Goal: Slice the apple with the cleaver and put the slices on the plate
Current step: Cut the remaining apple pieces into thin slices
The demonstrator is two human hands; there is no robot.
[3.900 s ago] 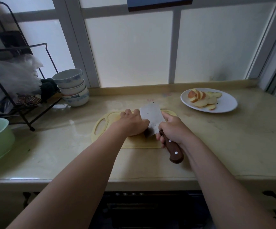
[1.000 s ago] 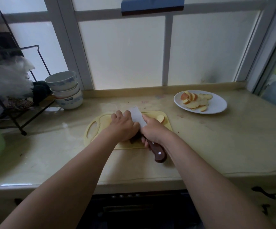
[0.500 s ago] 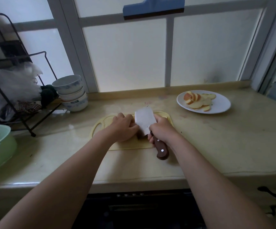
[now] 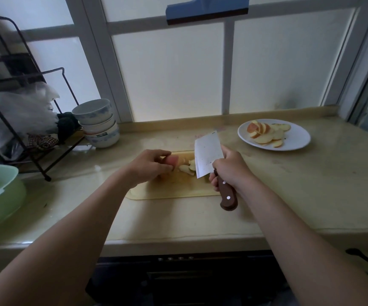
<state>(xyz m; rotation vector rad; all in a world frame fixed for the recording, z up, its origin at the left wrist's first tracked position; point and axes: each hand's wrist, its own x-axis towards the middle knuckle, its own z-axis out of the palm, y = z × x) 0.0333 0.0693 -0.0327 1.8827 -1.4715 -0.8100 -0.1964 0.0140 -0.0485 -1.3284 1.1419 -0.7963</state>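
Raised since a moment ago, the cleaver [image 4: 207,154] stands clear of the cutting board [image 4: 178,191], its handle gripped by the right hand [image 4: 229,171]. Meanwhile the left hand [image 4: 147,166] pinches the apple [image 4: 172,161] on the cutting board, with fresh slices [image 4: 187,168] beside it. Farther right on the counter [image 4: 311,184], the plate [image 4: 297,140] carries more.

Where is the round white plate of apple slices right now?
Head view: the white plate sits back right on the beige counter, near the window ledge, beyond the right hand gripping the wooden-handled cleaver.
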